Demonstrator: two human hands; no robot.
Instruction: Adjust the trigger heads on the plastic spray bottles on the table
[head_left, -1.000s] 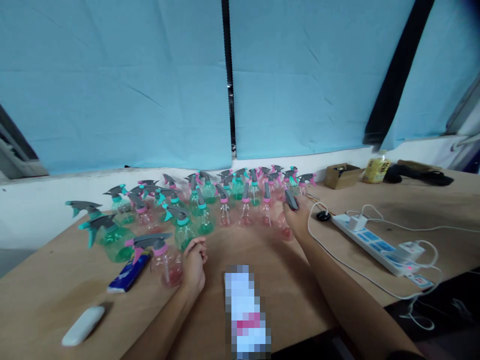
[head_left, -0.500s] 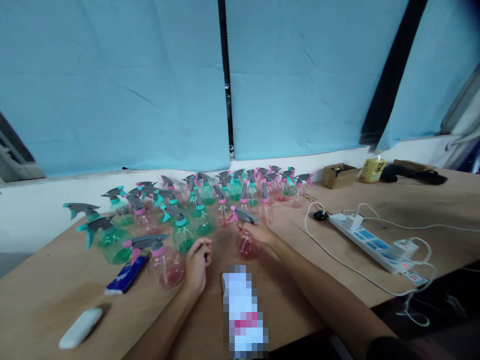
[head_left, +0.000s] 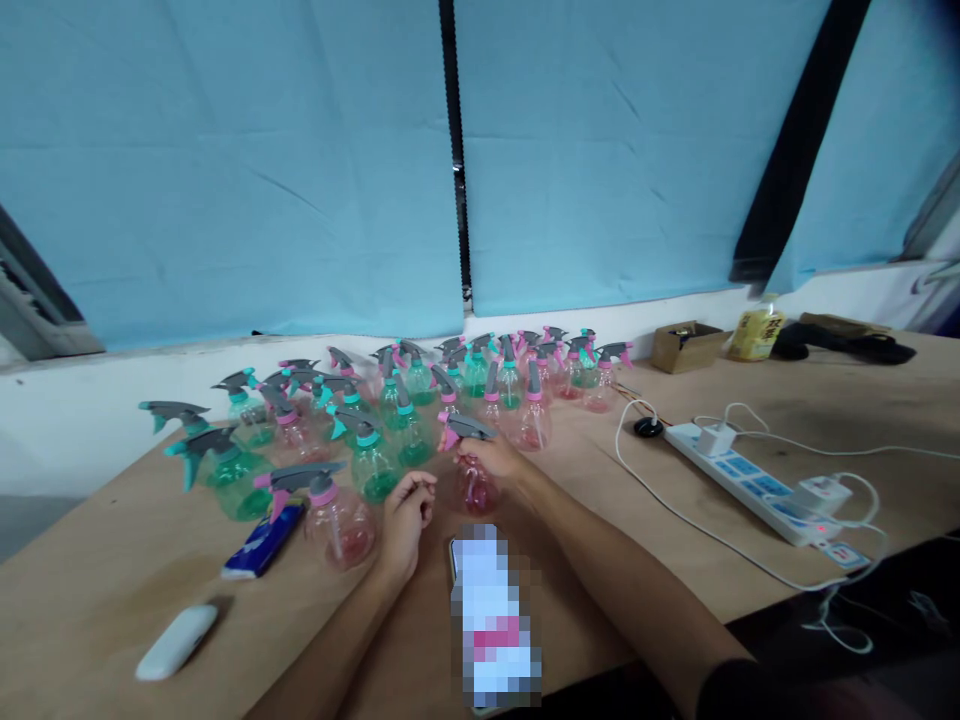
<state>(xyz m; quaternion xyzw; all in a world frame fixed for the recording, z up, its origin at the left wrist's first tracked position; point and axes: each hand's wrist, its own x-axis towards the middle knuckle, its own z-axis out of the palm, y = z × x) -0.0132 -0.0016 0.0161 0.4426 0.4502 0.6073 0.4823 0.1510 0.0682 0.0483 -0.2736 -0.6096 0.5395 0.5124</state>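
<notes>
The right hand (head_left: 491,460), wrapped round the neck of a pink spray bottle (head_left: 478,492), has brought it left and nearer, apart from the right-hand bottles (head_left: 534,422). The left hand (head_left: 407,508), loosely fisted beside it, shows nothing held.

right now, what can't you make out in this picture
All in the head view:
- Neck of the pink spray bottle: covered by the right hand.
- Phone display: blurred into coarse blocks.
- Lower bodies of several back-row spray bottles: hidden by bottles in front.
- Contents of the cardboard box: too small and dark to identify.
- Rest of the dark sleeve: cut off by the bottom edge.
</notes>
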